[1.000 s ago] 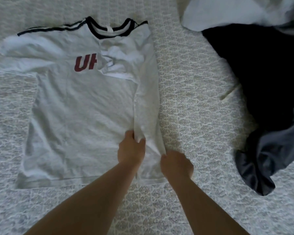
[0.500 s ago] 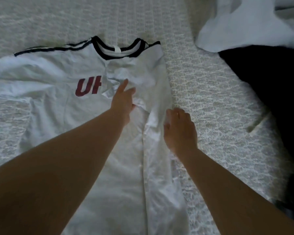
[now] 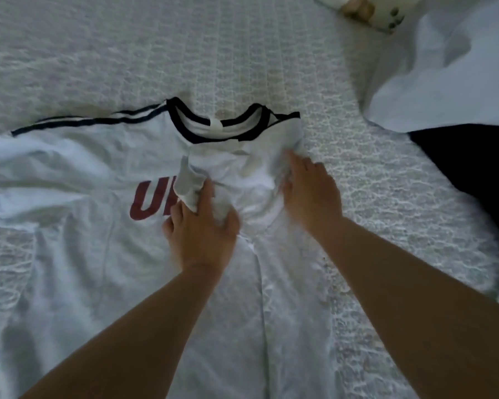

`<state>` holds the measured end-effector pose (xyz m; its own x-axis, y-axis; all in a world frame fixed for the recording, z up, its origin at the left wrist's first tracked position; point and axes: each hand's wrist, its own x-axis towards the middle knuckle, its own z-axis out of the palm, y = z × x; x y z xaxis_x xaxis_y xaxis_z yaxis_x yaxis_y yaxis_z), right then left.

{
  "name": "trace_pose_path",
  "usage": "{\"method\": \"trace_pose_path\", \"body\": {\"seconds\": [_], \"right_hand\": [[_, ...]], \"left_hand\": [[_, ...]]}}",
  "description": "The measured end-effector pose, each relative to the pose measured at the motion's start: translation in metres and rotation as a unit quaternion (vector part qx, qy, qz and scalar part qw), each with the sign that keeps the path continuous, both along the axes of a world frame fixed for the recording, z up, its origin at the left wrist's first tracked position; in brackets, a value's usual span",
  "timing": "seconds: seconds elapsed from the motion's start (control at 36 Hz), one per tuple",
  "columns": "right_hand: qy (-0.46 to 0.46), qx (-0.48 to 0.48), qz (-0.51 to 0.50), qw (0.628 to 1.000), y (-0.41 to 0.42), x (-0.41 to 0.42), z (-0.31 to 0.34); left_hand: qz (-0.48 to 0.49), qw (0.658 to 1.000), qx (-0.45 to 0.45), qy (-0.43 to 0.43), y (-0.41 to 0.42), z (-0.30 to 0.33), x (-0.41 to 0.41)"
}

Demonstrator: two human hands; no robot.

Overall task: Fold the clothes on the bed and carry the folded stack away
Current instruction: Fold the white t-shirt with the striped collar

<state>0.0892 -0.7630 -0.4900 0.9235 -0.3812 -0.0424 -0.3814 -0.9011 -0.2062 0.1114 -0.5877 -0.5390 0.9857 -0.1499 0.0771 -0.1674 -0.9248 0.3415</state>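
Observation:
A white T-shirt (image 3: 78, 254) with a dark striped collar and red letters lies flat on the bed, its right side folded inward over the chest. My left hand (image 3: 202, 226) grips the folded-in right sleeve, a bunch of white cloth sticking up between thumb and fingers beside the red letters. My right hand (image 3: 308, 191) lies with straight fingers on the shirt's right shoulder fold, at the edge of the cloth just below the collar.
The patterned white bedspread (image 3: 386, 197) lies under everything. A pale blue-white garment (image 3: 450, 82) and a black garment (image 3: 473, 162) lie at the right. A small tan and white object (image 3: 366, 10) sits at the top edge.
Both hands have moved up from the shirt's hem to its chest. My left hand has taken hold of the folded sleeve; my right hand has slid to the shoulder fold.

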Motion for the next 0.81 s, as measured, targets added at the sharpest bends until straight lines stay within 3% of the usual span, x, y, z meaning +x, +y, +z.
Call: {"method": "trace_pose_path", "body": {"seconds": [0.19,0.36,0.42,0.47,0.53,0.58,0.64,0.72,0.81], "right_hand": [[0.017,0.023,-0.023,0.999,-0.027,0.063,0.016],[0.128,0.074,-0.017,0.989,-0.035,0.093,0.022],[0.086,0.053,-0.002,0.995,-0.035,0.097,0.027],[-0.060,0.051,-0.011,0.997,-0.033,0.096,0.030],[-0.198,0.106,-0.054,0.973,-0.027,0.090,0.027],[-0.233,0.192,-0.097,0.948,-0.019,0.084,0.016],[-0.182,0.263,-0.111,0.941,-0.012,0.077,0.001],[-0.068,0.165,-0.030,0.984,-0.002,0.064,-0.019],[-0.025,0.024,0.005,0.999,0.010,0.048,-0.028]], "left_hand": [[0.072,0.991,-0.108,0.016,-0.005,0.004,0.037],[0.078,0.990,-0.116,0.001,-0.008,0.005,0.031],[0.078,0.989,-0.128,0.002,-0.008,0.007,0.030],[0.084,0.986,-0.142,-0.003,-0.009,0.008,0.029],[0.094,0.981,-0.170,-0.012,-0.008,0.008,0.027],[0.094,0.975,-0.202,-0.027,-0.007,0.008,0.027],[0.093,0.972,-0.212,-0.034,-0.006,0.008,0.026],[0.099,0.972,-0.210,-0.025,-0.006,0.007,0.026],[0.094,0.974,-0.204,-0.025,-0.007,0.007,0.026]]}}
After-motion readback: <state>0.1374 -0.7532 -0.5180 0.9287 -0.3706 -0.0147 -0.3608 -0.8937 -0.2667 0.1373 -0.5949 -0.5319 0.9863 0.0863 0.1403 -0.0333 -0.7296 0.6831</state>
